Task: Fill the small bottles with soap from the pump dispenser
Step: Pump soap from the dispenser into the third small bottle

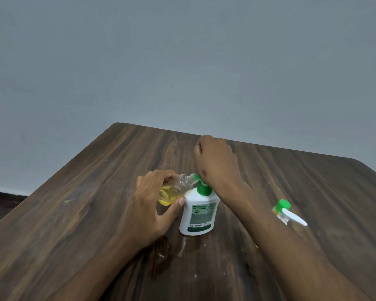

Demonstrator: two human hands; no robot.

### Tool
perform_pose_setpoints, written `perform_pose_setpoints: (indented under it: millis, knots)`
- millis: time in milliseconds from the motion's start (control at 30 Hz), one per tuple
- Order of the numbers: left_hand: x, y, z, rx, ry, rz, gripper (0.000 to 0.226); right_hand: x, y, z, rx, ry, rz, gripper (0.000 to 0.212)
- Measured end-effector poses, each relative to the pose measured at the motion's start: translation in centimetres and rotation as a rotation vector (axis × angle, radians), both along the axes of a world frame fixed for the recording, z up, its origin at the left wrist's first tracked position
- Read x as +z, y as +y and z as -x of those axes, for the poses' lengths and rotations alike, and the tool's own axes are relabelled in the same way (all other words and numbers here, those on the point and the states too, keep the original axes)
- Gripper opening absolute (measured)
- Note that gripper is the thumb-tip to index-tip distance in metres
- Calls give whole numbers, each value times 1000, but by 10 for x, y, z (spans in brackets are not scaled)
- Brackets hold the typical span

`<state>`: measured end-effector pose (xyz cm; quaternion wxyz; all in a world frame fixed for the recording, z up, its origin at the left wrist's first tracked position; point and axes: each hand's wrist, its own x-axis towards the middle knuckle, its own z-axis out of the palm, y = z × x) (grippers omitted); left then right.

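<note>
A white pump dispenser (197, 213) with a green pump head stands upright in the middle of the wooden table (96, 203). My left hand (152, 203) holds a small clear bottle (176, 189) tilted on its side, its open neck against the green nozzle. Yellow soap fills the bottle's lower part. My right hand (215, 161) rests as a loose fist on top of the pump head and hides it. A second small bottle (280, 210) with a green cap stands to the right, partly behind my right forearm.
A white tube-like piece (294, 217) lies against the second bottle. A wet smear of spilled liquid (172, 253) spreads on the table in front of the dispenser. A plain grey wall rises behind the table's far edge.
</note>
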<state>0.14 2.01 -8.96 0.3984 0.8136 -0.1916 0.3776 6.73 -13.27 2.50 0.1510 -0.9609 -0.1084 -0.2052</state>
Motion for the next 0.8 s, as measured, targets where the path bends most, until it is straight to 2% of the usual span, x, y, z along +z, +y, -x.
perform_pose_setpoints:
  millis: [800]
  knots:
    - [6,1,4,2,-3,-34,38,3,-2,3,5,58,-22,21]
